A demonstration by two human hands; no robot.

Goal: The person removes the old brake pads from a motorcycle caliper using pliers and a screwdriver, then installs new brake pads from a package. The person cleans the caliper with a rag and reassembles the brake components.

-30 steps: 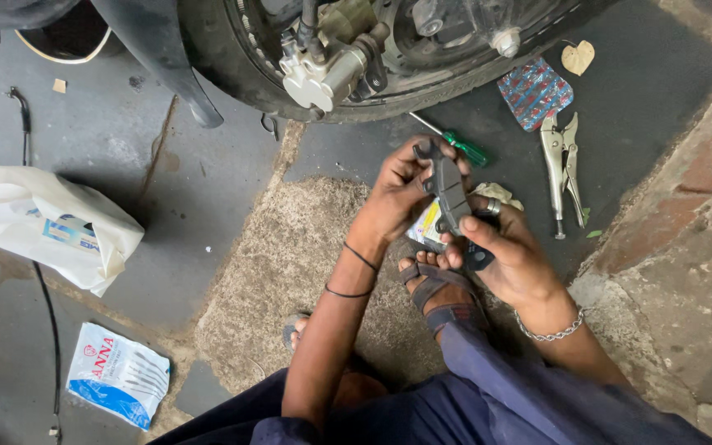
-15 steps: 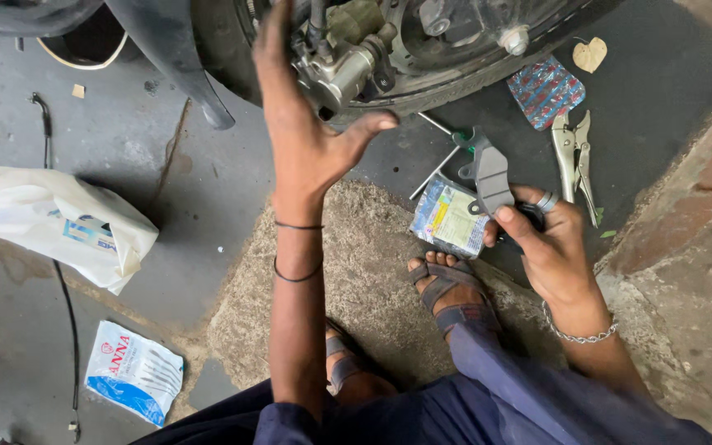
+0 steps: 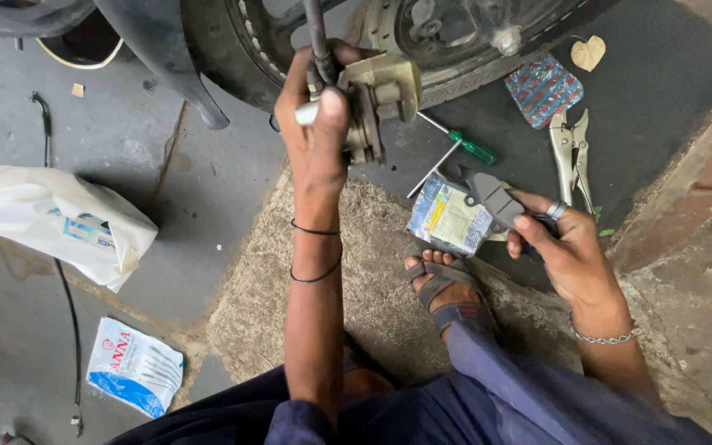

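Observation:
My left hand [image 3: 316,124] is raised and gripped around the brake caliper [image 3: 381,103] that hangs beside the motorcycle wheel [image 3: 455,41] at the top. Its thumb lies over the caliper's metal body. My right hand [image 3: 558,243] is lower on the right and holds a dark grey brake pad [image 3: 492,196] between thumb and fingers. A small printed packet [image 3: 448,218] lies on the ground just left of that hand. My sandalled foot [image 3: 447,284] rests on the rough concrete patch below it.
A green-handled screwdriver [image 3: 463,144], locking pliers [image 3: 572,152] and a patterned foil wrapper [image 3: 544,89] lie on the dark floor near the wheel. A white plastic bag [image 3: 59,222] and a blue-and-white pouch [image 3: 135,367] sit at left. A stone kerb [image 3: 694,206] borders the right.
My left hand left the brake pad, rose to the wheel and closed on the caliper. My right hand kept the pad and drifted slightly right.

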